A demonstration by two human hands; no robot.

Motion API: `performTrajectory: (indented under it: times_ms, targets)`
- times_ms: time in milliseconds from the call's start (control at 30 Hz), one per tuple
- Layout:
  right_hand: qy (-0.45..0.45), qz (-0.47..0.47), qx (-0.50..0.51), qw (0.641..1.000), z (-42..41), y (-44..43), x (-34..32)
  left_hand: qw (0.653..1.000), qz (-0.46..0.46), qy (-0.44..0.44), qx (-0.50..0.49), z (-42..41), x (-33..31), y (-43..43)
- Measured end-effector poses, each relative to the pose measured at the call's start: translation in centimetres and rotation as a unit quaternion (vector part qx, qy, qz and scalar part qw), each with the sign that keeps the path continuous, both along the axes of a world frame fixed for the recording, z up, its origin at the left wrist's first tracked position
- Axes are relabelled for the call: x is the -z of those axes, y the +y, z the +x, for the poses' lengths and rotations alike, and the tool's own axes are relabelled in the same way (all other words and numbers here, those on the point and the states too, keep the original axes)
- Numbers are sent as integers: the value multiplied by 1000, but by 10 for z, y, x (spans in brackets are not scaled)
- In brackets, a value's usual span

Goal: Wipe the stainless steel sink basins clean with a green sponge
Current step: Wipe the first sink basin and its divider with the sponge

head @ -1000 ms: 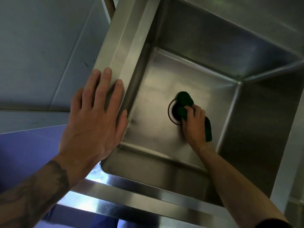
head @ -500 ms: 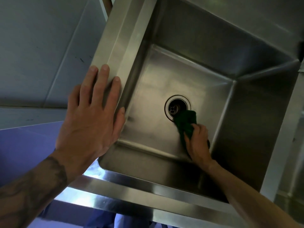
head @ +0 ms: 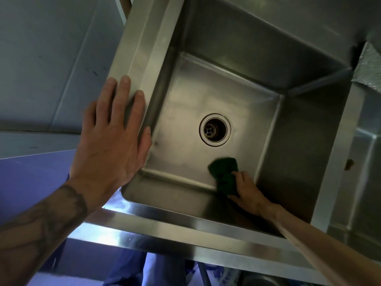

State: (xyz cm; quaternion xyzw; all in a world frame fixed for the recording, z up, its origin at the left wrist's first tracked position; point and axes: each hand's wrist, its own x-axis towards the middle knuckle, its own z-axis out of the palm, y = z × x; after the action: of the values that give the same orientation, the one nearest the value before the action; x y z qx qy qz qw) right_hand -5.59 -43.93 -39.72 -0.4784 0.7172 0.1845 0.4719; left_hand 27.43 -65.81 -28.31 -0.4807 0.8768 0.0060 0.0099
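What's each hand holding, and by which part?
The right hand grips the green sponge by its near end, on the basin floor. The left hand holds nothing, resting flat on the sink rim.

A pale grey panelled wall (head: 51,58) with thin seams and a few dark scuffs fills the upper left, and below it lies a flat purple-blue surface (head: 31,178). At the upper right edge shows a crinkled silvery foil-like sheet (head: 370,65), with a small dark shape (head: 357,52) at its left corner, too blurred to name. Along the bottom is blue cloth (head: 162,269), with a thin dark grey rod (head: 203,273) just to its right.
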Motion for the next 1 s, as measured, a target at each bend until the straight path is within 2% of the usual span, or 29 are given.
performTrajectory:
  times_ms: [133,267,400,567,800,1000]
  targets:
    - [-4,-31,43,999,38,-25,-6,1000,7,1,-3,-1,-2,0]
    - [-78,-68,99,990,97,-73,-8,1000,10,17,-3,-1,-4,-1]
    - [-145,-122,194,963,171,-132,-1,999,14,37,-11,-1,-6,-2]
    - [-198,-166,357,898,208,-171,9,998,-4,60,-11,-7,-13,-23]
    - [-244,-237,502,795,167,-235,8,998,-11,64,-1,-20,-5,-58]
    - [-229,-287,600,711,142,-309,3,996,-5,83,-9,-21,-1,-59]
